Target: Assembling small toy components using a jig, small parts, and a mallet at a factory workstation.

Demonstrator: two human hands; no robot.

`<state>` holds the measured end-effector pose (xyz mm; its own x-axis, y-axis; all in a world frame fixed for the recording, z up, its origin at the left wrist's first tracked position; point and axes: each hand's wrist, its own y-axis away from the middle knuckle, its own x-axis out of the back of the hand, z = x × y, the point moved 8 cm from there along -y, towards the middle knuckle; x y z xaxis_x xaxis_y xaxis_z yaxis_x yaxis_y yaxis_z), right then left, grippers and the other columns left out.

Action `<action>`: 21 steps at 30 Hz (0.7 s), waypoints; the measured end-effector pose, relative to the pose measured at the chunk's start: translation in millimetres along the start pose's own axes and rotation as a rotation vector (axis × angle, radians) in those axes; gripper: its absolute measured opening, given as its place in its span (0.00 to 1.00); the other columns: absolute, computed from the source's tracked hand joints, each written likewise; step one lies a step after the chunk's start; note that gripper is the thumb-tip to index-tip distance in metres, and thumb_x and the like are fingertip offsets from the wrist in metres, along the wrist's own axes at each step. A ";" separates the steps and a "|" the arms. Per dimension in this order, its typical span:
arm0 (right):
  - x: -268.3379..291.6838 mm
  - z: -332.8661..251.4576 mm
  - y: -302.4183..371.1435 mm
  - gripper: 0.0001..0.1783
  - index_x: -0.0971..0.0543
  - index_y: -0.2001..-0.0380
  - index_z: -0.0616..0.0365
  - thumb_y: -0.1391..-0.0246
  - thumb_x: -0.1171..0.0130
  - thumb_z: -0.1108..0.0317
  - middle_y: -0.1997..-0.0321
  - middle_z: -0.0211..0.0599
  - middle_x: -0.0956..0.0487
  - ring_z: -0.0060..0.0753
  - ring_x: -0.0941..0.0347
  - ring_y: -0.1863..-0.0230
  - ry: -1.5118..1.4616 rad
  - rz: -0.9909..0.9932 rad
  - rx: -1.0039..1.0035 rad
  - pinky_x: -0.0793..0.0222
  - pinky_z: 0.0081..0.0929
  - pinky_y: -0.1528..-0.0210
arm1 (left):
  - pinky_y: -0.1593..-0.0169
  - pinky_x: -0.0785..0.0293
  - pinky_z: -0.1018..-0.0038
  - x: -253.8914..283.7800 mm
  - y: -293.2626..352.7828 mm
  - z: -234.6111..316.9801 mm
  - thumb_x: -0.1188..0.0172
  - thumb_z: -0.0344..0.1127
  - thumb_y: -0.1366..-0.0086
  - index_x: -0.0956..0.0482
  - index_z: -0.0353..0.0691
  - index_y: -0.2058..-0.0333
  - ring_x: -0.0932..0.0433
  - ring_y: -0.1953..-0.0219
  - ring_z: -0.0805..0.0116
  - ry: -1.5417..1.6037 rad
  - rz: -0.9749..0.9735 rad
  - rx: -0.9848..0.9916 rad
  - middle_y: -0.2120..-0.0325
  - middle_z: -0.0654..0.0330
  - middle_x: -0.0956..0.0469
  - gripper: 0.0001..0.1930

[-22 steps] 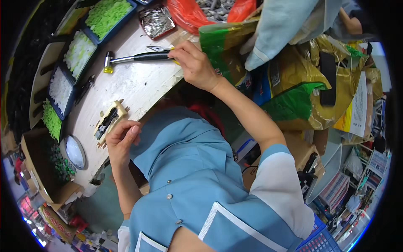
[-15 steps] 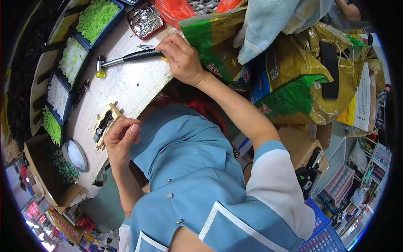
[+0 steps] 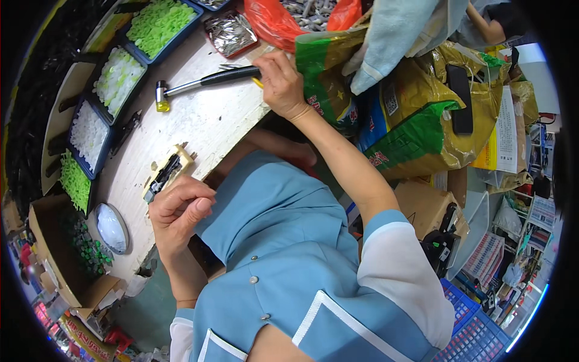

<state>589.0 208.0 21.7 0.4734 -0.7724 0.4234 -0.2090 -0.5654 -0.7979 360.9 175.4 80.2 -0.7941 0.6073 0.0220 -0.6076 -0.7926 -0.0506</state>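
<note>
A small mallet with a yellow face, silver shaft and black grip (image 3: 226,76) lies across the pale worktable (image 3: 199,114). My right hand (image 3: 282,84) has its fingers curled round the end of that grip, with a bit of yellow showing below them. Close to the table's near edge, a cream-coloured block (image 3: 183,158) carries a black part (image 3: 164,173) in its recess. Just in front of it is my left hand (image 3: 180,211), fingers bent and thumb against them. Whatever it may hold is hidden.
Blue trays of green pieces (image 3: 160,27), pale green pieces (image 3: 119,78) and white pieces (image 3: 89,136) line the table's far left. A red tray of metal parts (image 3: 230,33) stands at the back. Gold-green sacks (image 3: 416,133) crowd the right; a cardboard box (image 3: 51,235) stands lower left.
The whole view has shifted, so the table and its things sit farther right. My left hand has come slightly nearer to me, its fingers more curled. The right hand stays at the mallet's grip.
</note>
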 end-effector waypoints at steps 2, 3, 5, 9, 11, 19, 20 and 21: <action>1.6 -1.4 -1.4 0.10 0.26 0.71 0.56 0.60 0.50 0.79 0.69 0.35 0.28 0.40 0.28 0.69 0.062 0.029 0.023 0.32 0.32 0.68 | 0.75 0.35 0.82 5.9 -1.6 1.0 0.39 0.26 0.46 0.22 0.28 0.72 0.30 0.78 0.74 0.035 -0.013 -0.001 0.76 0.56 0.25 0.05; 1.1 -2.2 -2.4 0.11 0.26 0.70 0.56 0.61 0.49 0.81 0.69 0.35 0.28 0.41 0.28 0.70 0.073 0.037 0.025 0.32 0.33 0.68 | 0.74 0.35 0.81 10.5 -1.5 3.2 0.39 0.26 0.46 0.22 0.29 0.72 0.30 0.78 0.74 0.035 -0.022 -0.012 0.77 0.56 0.25 0.05; -0.9 -2.5 -1.9 0.12 0.25 0.70 0.56 0.61 0.49 0.82 0.69 0.35 0.29 0.42 0.29 0.70 0.090 0.022 0.029 0.33 0.33 0.67 | 0.74 0.35 0.81 20.4 -1.8 8.2 0.38 0.26 0.47 0.21 0.30 0.72 0.29 0.77 0.74 0.042 -0.031 -0.024 0.77 0.57 0.24 0.05; -7.1 1.5 0.6 0.09 0.25 0.71 0.57 0.58 0.48 0.80 0.69 0.36 0.29 0.43 0.32 0.68 0.091 -0.034 -0.039 0.36 0.33 0.67 | 0.73 0.36 0.80 37.4 -2.4 11.1 0.38 0.26 0.48 0.21 0.31 0.72 0.29 0.76 0.72 0.115 -0.028 -0.040 0.77 0.57 0.24 0.05; -9.2 -0.1 0.8 0.09 0.25 0.71 0.57 0.58 0.47 0.80 0.69 0.36 0.30 0.43 0.32 0.68 0.110 -0.040 -0.033 0.35 0.33 0.67 | 0.72 0.36 0.80 42.1 -4.0 11.6 0.38 0.26 0.48 0.21 0.31 0.72 0.29 0.76 0.72 0.115 -0.042 -0.044 0.78 0.58 0.25 0.05; -10.4 0.2 -0.3 0.06 0.26 0.68 0.61 0.51 0.49 0.79 0.67 0.41 0.29 0.43 0.30 0.66 0.093 -0.113 -0.103 0.33 0.31 0.64 | 0.71 0.34 0.79 52.6 -9.0 26.0 0.38 0.27 0.47 0.21 0.32 0.71 0.28 0.75 0.72 0.037 -0.100 -0.114 0.78 0.58 0.25 0.05; -10.5 -0.4 -0.5 0.06 0.26 0.68 0.61 0.51 0.49 0.79 0.67 0.41 0.29 0.43 0.30 0.66 0.092 -0.112 -0.105 0.33 0.31 0.64 | 0.71 0.34 0.79 54.4 -9.3 26.0 0.38 0.27 0.46 0.21 0.32 0.71 0.28 0.75 0.72 0.034 -0.086 -0.109 0.77 0.58 0.24 0.05; -10.7 -0.8 -1.2 0.07 0.26 0.68 0.61 0.51 0.49 0.79 0.67 0.41 0.29 0.43 0.30 0.66 0.098 -0.116 -0.106 0.33 0.31 0.64 | 0.71 0.34 0.80 55.8 -9.3 26.0 0.38 0.27 0.46 0.21 0.32 0.71 0.28 0.75 0.73 0.031 -0.072 -0.104 0.77 0.58 0.24 0.05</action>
<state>583.5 216.7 18.5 0.4148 -0.7216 0.5543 -0.2490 -0.6759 -0.6937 321.9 215.3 107.8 -0.7466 0.6653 -0.0014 -0.6572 -0.7379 -0.1538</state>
